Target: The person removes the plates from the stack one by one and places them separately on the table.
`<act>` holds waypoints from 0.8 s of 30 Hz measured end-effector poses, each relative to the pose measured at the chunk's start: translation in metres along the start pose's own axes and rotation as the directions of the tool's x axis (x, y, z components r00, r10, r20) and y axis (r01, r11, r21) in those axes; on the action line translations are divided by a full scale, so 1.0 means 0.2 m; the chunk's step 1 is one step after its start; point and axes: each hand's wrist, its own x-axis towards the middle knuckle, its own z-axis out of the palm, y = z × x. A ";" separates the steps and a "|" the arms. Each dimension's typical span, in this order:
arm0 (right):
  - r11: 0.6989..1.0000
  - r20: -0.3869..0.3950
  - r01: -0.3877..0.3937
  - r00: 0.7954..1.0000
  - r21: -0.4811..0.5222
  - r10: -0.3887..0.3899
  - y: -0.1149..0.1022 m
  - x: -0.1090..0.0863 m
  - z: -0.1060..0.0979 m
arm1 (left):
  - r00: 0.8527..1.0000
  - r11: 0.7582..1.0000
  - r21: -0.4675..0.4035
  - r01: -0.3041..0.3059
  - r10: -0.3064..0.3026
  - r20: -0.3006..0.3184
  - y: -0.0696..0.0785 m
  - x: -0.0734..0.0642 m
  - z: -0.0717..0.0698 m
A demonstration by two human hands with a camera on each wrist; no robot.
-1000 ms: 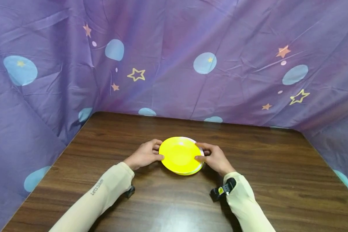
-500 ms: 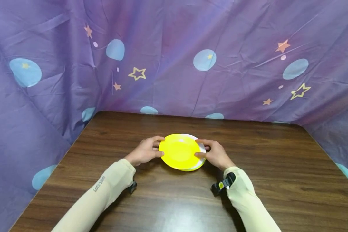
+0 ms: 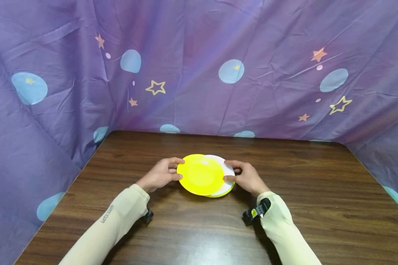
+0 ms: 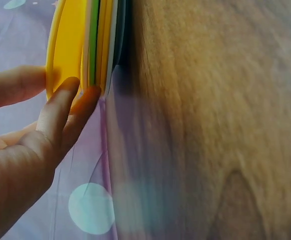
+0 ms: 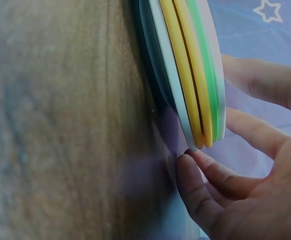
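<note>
A yellow plate (image 3: 199, 176) lies tilted and off-centre to the left over a stack of plates. Its left rim is pinched by my left hand (image 3: 159, 174), thumb above and fingers below; in the left wrist view the other fingertips (image 4: 91, 95) reach the stack's edges. The stack's white top plate (image 3: 228, 173) shows on the right. My right hand (image 3: 248, 178) holds the stack at its right rim. In the right wrist view green (image 5: 205, 55), yellow (image 5: 183, 65), pale and dark plate edges show under the white one, with fingers around the rim.
The stack rests on a brown wood-grain table (image 3: 305, 191). A purple curtain (image 3: 192, 73) with stars and blue dots stands behind the table and along its sides. Both wrists carry dark camera straps (image 3: 257, 212).
My left hand has drawn the yellow top plate leftward, so more of the white plate beneath shows. My right hand has stayed at the stack's right rim.
</note>
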 end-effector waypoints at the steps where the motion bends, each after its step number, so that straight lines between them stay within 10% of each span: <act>1: 1.000 0.000 -0.002 1.000 0.000 0.002 0.00 0.00 0.00 | 1.000 1.000 -0.011 0.005 -0.005 0.002 0.00 0.00 -0.01; 24: 1.000 0.000 0.009 1.000 0.029 -0.009 0.01 0.00 -0.01 | 1.000 0.986 -0.167 0.021 -0.017 0.022 -0.07 -0.05 -0.13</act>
